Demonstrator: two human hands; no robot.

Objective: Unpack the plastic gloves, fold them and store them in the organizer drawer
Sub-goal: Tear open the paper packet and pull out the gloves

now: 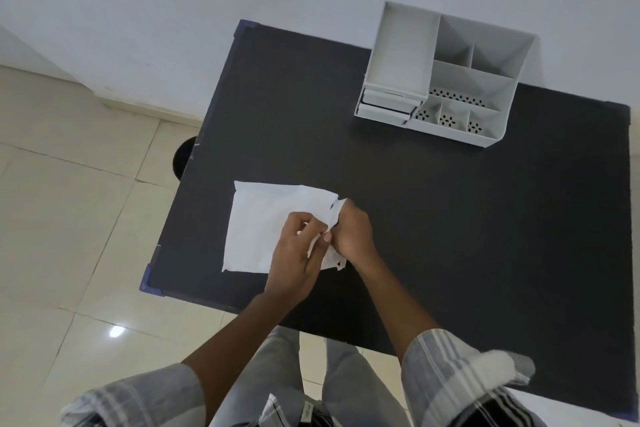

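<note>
Hands [329, 236] pinching white packet [263, 225], black table [450, 218], tiled floor [69, 218], white wall [173, 10]

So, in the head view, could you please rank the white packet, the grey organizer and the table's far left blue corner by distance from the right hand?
1. White packet: held at its right edge by the right hand.
2. Grey organizer: far right of the table.
3. Blue corner: far left; nearly as far, so this order is uncertain.

Left hand [298, 250], right hand [353, 234] pinched together
</note>
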